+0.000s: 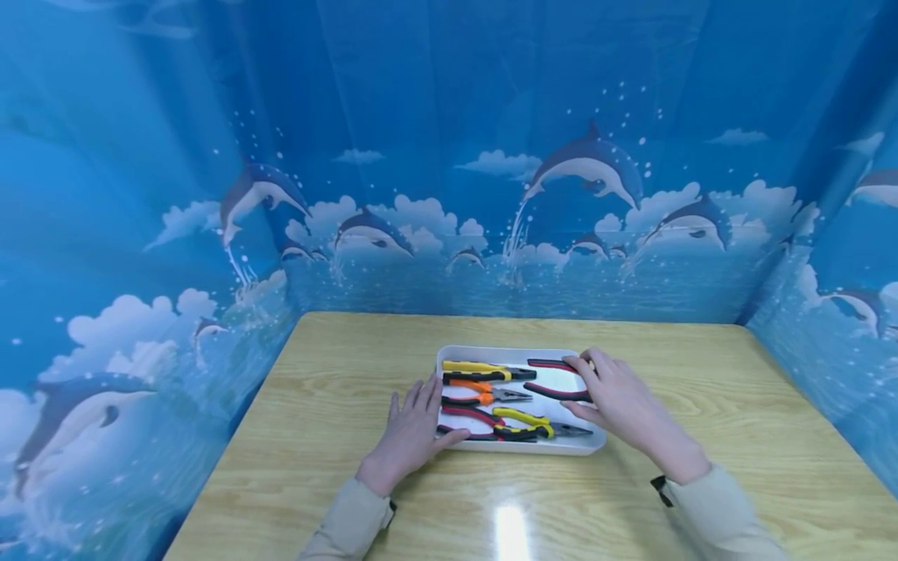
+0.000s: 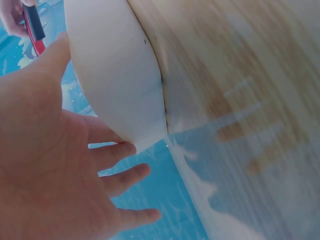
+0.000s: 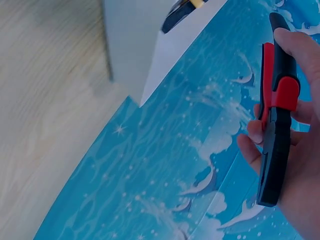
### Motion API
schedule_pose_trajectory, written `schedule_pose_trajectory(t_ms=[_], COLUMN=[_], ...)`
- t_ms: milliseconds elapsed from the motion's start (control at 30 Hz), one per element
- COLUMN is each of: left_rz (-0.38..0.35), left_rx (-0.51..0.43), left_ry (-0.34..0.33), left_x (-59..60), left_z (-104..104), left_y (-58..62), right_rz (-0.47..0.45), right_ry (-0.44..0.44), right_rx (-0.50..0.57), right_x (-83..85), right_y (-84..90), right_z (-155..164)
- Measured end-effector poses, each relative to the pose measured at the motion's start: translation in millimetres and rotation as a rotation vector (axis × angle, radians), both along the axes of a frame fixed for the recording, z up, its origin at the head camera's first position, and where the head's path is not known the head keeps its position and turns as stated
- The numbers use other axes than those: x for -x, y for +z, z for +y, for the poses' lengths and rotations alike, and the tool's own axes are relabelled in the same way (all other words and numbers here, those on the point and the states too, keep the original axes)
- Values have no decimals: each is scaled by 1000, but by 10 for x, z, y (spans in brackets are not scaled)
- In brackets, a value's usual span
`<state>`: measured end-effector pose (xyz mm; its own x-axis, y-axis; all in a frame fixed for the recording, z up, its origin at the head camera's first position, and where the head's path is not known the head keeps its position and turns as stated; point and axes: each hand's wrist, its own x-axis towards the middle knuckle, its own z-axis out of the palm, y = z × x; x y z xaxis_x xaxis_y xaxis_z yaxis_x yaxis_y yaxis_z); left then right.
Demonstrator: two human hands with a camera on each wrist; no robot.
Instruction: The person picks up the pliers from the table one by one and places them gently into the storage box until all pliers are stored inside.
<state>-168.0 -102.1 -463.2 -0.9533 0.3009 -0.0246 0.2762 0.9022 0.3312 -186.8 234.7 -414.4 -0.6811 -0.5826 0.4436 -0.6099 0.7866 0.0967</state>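
Right hand [image 1: 617,401] clamped around red-and-black pliers [image 1: 557,379] at 2 o'clock in the white tray [image 1: 592,446], fingers curled over 1 handle. Left hand [image 1: 414,432] flat, fingers spread, resting on the tray's 9 o'clock rim. In tray: yellow-handled pliers [image 1: 484,372] at 11 o'clock, orange pliers [image 1: 484,392] mid-tray, 2 more at 6 o'clock. Wooden table [image 1: 737,405] beneath.

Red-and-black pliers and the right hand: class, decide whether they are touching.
Touching. The right wrist view shows the right hand with fingers curled round the red-and-black pliers, with no gap between them.
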Motion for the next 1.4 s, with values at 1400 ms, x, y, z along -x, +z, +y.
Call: schedule_pose_trajectory(t_ms=[1400], left_rz=[15], left_rx=[-17], left_ry=[-20], left_x=[1], left_z=[-11], left_y=[-10], right_rz=[-536], right_ry=[-65], right_rx=[-49], right_x=[321], right_y=[-478], right_z=[-417])
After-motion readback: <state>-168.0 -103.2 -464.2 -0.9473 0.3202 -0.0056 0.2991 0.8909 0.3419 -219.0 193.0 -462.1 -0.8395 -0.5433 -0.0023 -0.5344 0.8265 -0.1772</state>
